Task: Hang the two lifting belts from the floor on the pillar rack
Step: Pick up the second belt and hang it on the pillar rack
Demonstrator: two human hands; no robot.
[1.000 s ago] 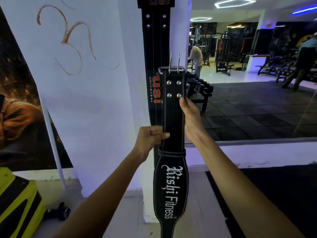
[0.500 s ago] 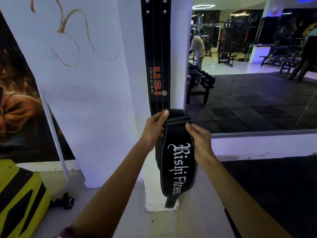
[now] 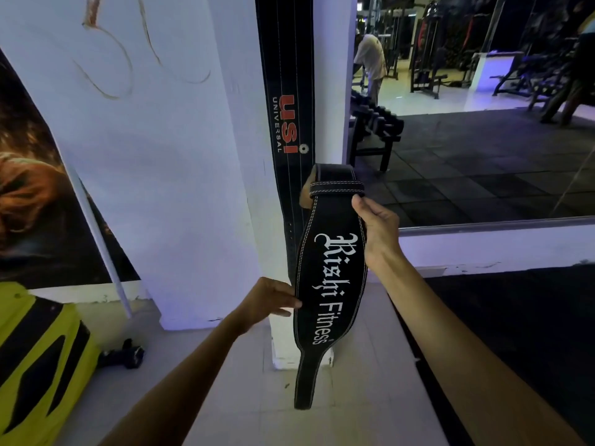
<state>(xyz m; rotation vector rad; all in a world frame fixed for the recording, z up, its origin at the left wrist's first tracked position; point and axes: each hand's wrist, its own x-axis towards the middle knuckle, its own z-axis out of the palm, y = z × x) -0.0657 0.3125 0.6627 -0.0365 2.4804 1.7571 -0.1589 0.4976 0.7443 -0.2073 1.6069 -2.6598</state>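
A black lifting belt with white "Rishi Fitness" lettering [image 3: 328, 284] hangs in front of the white pillar [image 3: 238, 156], its top end folded over backwards. My right hand [image 3: 375, 226] grips its upper right edge just under the stitched loop. My left hand [image 3: 270, 304] holds the belt's left edge lower down, fingers on the leather. Behind it a second black belt marked "USI Universal" [image 3: 288, 101] hangs flat down the pillar's face, its top out of view. The rack itself is out of frame.
A yellow and black machine [image 3: 35, 358] sits at lower left, a small dark object [image 3: 124, 354] on the floor beside it. A wall mirror [image 3: 483, 140] to the right reflects a dumbbell rack, machines and people. Light floor tiles run along the pillar base.
The belt came down from head height and its buckle end has folded over behind. My left hand slid from the top to the belt's lower left edge. The view tilted downward.
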